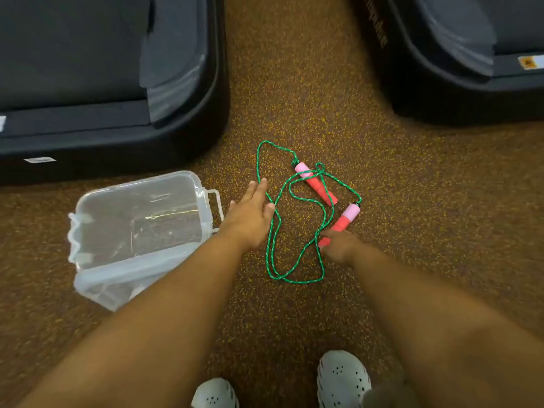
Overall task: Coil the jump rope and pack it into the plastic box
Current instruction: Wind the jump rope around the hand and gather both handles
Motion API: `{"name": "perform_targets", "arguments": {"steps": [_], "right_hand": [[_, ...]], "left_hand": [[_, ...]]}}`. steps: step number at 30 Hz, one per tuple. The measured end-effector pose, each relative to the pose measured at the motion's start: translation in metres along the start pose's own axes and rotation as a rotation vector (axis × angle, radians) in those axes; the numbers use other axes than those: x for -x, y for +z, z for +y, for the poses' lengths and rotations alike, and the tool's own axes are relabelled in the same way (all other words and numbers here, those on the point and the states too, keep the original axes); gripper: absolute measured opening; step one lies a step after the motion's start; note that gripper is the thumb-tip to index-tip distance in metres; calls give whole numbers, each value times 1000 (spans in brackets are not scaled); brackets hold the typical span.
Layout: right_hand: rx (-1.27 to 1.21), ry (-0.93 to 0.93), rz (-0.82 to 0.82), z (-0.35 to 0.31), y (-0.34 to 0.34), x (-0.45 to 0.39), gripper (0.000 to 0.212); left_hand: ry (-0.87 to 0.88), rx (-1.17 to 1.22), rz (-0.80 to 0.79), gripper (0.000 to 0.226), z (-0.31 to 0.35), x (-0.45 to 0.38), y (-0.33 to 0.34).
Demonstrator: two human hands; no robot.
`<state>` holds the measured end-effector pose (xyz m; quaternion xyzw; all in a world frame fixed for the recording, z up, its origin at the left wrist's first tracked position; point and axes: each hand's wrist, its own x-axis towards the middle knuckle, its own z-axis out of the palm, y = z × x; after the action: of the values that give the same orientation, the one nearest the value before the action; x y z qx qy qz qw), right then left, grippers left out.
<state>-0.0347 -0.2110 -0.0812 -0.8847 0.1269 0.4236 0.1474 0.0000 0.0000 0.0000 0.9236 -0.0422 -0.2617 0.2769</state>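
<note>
My right grip [338,245] clamps the near red handle [343,223] of the jump rope [273,231], whose green cord lies looped on the speckled floor [294,98]. My left grip [250,214] hovers flat, fingers spread, beside the cord; the plastic box [138,231] sits closed just left of it.

near end of the red and pink foam handle [343,223] hidden in the right hand's [338,245] grip, clear plastic box's [138,219] near corner behind the left forearm, white perforated shoes [343,378] cut off below, dark machine bases [112,83] cropped above
</note>
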Motion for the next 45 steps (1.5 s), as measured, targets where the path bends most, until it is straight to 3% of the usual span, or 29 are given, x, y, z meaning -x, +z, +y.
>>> {"name": "perform_targets", "arguments": {"steps": [5,14,17,23,26,29,32,35,39,42,45], "right_hand": [[-133,71,-37,6,19,-13,63],[-359,153,-16,10,29,-38,54],[-522,195,102,4,22,-29,35],[-1026,271,381,-44,-1,16,20],[-1149,136,467,-72,-11,53,15],[-1108,-55,530,-89,-19,97,13],[-976,-292,561,-97,-26,147,15],[-867,-518,582,-99,-31,203,28],[-795,-701,566,-94,-31,262,51],[-733,-766,538,-85,-24,285,71],[-644,-817,510,-77,-24,299,75]], "left_hand": [[2,-9,-21,60,-11,13,24],[65,-60,32,57,-14,5,23],[46,-32,29,57,-4,7,19],[9,67,20,60,17,18,12],[7,138,34,58,37,29,-2],[-29,266,72,53,54,43,-20],[-77,581,99,38,71,61,-43],[-131,941,36,24,90,85,-70],[-118,1196,33,31,106,112,-117],[-73,1293,85,32,121,134,-151],[14,1286,104,34,134,159,-174]]}}
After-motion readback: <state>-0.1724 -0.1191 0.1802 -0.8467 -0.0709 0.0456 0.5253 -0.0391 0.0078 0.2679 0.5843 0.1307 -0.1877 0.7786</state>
